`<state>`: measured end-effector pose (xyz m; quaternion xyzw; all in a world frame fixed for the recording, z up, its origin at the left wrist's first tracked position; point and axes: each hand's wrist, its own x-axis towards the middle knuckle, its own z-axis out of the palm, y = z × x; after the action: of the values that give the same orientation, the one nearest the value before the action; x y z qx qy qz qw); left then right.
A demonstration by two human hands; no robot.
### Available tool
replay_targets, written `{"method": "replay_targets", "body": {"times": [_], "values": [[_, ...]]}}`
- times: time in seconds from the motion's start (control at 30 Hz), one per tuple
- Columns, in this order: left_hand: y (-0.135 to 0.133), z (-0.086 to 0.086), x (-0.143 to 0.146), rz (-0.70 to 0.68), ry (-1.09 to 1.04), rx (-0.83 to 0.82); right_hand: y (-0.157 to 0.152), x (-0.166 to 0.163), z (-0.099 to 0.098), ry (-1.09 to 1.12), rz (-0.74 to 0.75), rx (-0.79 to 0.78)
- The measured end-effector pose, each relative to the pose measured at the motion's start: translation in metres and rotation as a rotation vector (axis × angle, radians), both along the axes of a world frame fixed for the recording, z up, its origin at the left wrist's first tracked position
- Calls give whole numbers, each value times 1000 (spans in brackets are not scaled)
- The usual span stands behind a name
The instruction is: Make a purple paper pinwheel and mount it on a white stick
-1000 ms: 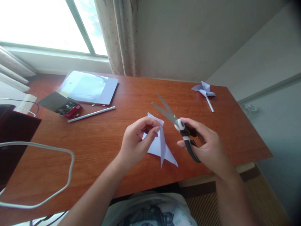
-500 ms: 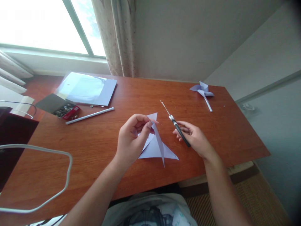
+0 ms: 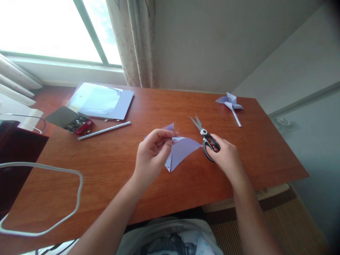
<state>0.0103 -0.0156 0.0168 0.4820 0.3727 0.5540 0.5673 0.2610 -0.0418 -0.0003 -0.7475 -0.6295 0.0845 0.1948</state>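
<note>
Between the thumb and fingers of my left hand (image 3: 155, 150) is a pale lilac sheet of paper (image 3: 184, 150) with slits cut in it and pointed corners. Small dark dots show near its lower tip. My right hand (image 3: 224, 156) has its fingers in the handles of black-and-white scissors (image 3: 204, 132). Their blades stand slightly apart and point up and away, with no paper between them. The paper's right tip reaches close to the scissors' handle; whether they touch I cannot tell.
A finished paper pinwheel (image 3: 230, 102) on a white stick lies at the far right. Left of my hands are a rolled paper stick (image 3: 105, 130), an opened small red box (image 3: 83, 126) of metal pieces, and a clear sleeve (image 3: 98, 101) with sheets. A white cable (image 3: 79, 191) loops at the left.
The paper has turned in my left hand, so one flap now points right. The scissors have rolled from edge-on to flat, showing both handle loops and parted blades.
</note>
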Motion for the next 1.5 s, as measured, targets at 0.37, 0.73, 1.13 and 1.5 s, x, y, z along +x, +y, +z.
{"method": "replay_targets", "body": {"times": [0.37, 0.73, 1.13, 1.5], "values": [[4, -13, -1, 34, 113, 66, 1, 1, -3, -344, 126, -65], [1, -9, -1, 45, 156, 61, -6, 4, 6, -143, 185, 75], [2, -8, -2, 54, 168, 61, -9, -66, 29, 423, 389, 125], [4, 0, -8, -143, 223, 84, -5, -55, 26, 490, 424, 18]]}}
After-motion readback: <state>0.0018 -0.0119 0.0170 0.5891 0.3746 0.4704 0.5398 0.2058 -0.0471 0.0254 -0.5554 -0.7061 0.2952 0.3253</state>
